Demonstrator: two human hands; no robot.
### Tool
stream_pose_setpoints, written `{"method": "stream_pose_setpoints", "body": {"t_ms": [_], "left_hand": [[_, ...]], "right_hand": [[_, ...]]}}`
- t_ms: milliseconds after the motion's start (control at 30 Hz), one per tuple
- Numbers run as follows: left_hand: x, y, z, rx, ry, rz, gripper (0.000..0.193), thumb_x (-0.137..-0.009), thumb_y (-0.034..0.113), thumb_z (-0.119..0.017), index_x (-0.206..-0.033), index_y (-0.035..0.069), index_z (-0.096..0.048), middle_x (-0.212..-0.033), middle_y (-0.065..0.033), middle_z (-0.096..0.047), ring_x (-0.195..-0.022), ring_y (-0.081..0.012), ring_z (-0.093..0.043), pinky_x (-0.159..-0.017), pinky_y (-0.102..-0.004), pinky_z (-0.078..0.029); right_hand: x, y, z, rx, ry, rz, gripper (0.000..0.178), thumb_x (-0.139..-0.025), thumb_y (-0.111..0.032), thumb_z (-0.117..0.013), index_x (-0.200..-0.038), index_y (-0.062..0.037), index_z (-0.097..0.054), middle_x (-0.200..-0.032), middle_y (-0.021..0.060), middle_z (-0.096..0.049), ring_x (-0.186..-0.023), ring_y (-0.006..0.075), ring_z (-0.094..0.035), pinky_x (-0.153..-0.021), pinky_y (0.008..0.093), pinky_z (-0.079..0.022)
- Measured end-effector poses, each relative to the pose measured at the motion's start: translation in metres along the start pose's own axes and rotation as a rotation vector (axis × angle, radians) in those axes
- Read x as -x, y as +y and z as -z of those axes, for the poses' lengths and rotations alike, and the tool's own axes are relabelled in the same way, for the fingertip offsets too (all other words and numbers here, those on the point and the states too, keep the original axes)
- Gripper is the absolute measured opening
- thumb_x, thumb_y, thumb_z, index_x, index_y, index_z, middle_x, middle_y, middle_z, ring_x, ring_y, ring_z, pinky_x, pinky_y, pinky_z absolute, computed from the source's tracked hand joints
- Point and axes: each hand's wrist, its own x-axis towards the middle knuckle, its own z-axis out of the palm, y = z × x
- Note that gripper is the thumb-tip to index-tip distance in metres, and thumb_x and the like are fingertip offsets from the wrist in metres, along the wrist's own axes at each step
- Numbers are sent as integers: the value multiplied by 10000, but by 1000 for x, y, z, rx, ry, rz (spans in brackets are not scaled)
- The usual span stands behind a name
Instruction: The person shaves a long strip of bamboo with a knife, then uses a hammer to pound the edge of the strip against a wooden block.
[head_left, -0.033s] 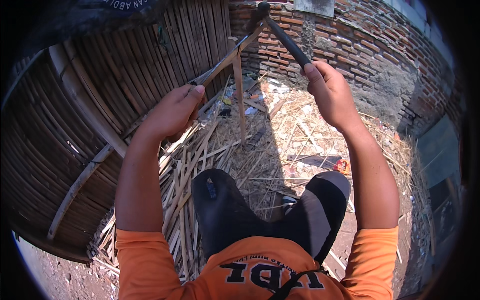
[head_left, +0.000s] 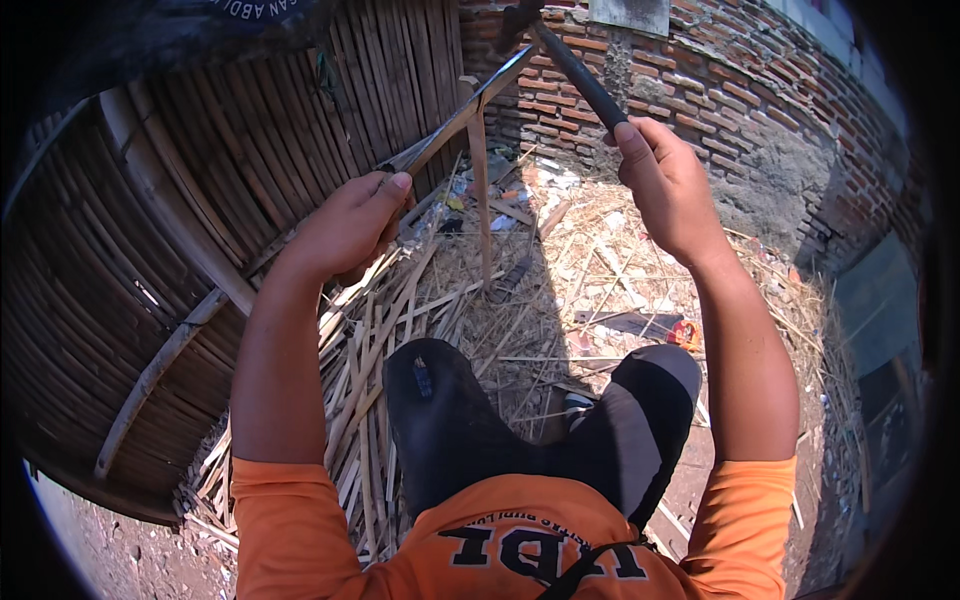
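My right hand (head_left: 668, 190) is closed round the dark handle of a hammer (head_left: 580, 75). Its head, dark and blurred, is at the top of the view, just beyond the far end of a long thin strip (head_left: 455, 122). That strip slants up and away from my left hand (head_left: 355, 225), whose fingers are wrapped round its near end. The strip is tan along its side and shiny along its upper edge; whether a blade lies along it I cannot tell. An upright wooden stake (head_left: 478, 190) stands under the strip and meets it near the middle.
A bamboo-slat wall (head_left: 230, 150) rises at the left, and a brick wall (head_left: 690, 90) stands at the back and right. Split bamboo strips (head_left: 375, 340) lie heaped beside my left leg. Straw and litter (head_left: 600, 260) cover the ground ahead.
The hammer head has lifted slightly, away from the strip's far end. My right hand has shifted a little to the right. The strip and my left hand stay nearly in place.
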Motion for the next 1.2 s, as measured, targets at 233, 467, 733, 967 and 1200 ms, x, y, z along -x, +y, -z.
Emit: {"method": "stream_pose_setpoints", "body": {"t_ms": [233, 467, 733, 967, 1200], "left_hand": [[10, 2, -1, 4, -42, -23, 507, -1061, 522, -447, -1063, 34, -584, -639, 25, -461, -484, -62, -410, -423, -258, -331], [7, -4, 7, 2, -56, 3, 514, -1058, 534, -443, -1095, 41, -581, -643, 24, -467, -491, -61, -419, -435, -253, -345], [7, 4, -8, -51, -47, -15, 504, -1057, 528, -454, -1062, 42, -587, -668, 17, -493, -528, -62, -437, -470, -251, -373], [1, -3, -7, -47, -62, -38, 482, -1062, 506, -462, -1049, 40, -583, -667, 17, -501, -557, -54, -436, -486, -245, -378], [2, 7, -12, -99, -66, 28, 484, -1060, 503, -469, -1055, 30, -572, -662, 14, -498, -523, -58, -429, -466, -250, -364]], "right_hand": [[8, 14, -2, -44, -57, 2, 508, -1066, -510, -437, -1006, -39, -617, -693, 12, -527, -654, 127, -491, -633, 315, -416], [7, 4, 9, -262, 23, -76, 428, -1076, -405, -484, -975, -18, -637, -655, -54, -450, -606, 50, -407, -551, 258, -318], [-6, 11, -4, 294, -90, -75, 466, -1042, -432, -503, -1028, 14, -637, -749, 161, -635, -677, 293, -598, -659, 433, -454], [7, -7, 13, 42, 192, 93, 468, -1063, -449, -477, -999, -9, -624, -692, 119, -605, -622, 252, -577, -602, 402, -432], [7, 20, -15, -10, 45, -96, 453, -1058, -442, -495, -957, -15, -609, -696, 112, -600, -635, 210, -572, -599, 382, -431]]}}
